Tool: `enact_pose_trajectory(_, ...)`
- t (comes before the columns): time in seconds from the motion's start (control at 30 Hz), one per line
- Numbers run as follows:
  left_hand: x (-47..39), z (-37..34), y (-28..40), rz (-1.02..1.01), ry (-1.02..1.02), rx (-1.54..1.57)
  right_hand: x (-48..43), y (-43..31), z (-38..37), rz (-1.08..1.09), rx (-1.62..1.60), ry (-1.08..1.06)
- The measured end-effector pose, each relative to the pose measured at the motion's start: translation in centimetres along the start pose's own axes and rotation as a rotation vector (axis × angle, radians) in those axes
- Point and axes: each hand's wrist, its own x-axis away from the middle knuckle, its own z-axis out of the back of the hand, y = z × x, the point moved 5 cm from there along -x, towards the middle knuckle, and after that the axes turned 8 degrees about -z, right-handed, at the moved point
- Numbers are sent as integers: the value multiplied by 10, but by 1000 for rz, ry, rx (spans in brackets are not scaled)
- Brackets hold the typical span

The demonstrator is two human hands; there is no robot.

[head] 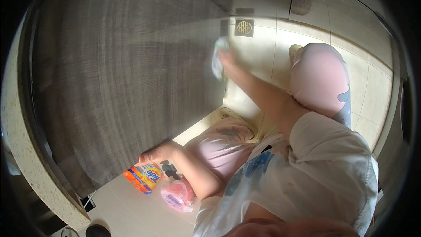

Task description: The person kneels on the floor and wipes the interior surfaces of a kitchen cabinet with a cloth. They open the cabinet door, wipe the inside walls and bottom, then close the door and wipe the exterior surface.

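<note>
A dark wood-grain cabinet door fills the left and middle of the head view. My right hand is stretched out and grips a whitish cloth, which lies against the far part of the door near the floor. Both hand and cloth are slightly blurred. Closer to me, my left hand holds the door's edge; its thumb shows on the front face and the other fingers are hidden behind.
A square floor drain sits in the tiled floor by the far corner. An orange Tide detergent pack and a pink plastic bag lie below my left arm. A speckled stone countertop edge curves along the left. My bent knee is at right.
</note>
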Motion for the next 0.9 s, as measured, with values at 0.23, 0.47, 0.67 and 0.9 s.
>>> enact_pose_trajectory(0.23, 5, 5, 7, 44, 5, 26, 70, -198, -4, 664, -57, 117)
enact_pose_trajectory(0.47, 7, 5, 2, 175, 40, 49, -16, -146, 13, 735, 17, 223)
enact_pose_trajectory(0.67, 5, 2, -3, 207, 30, 77, -91, -44, 30, 354, 276, 142)
enact_pose_trajectory(0.9, 6, 27, -9, 80, 34, -92, 28, 54, 18, 5, 586, -16)
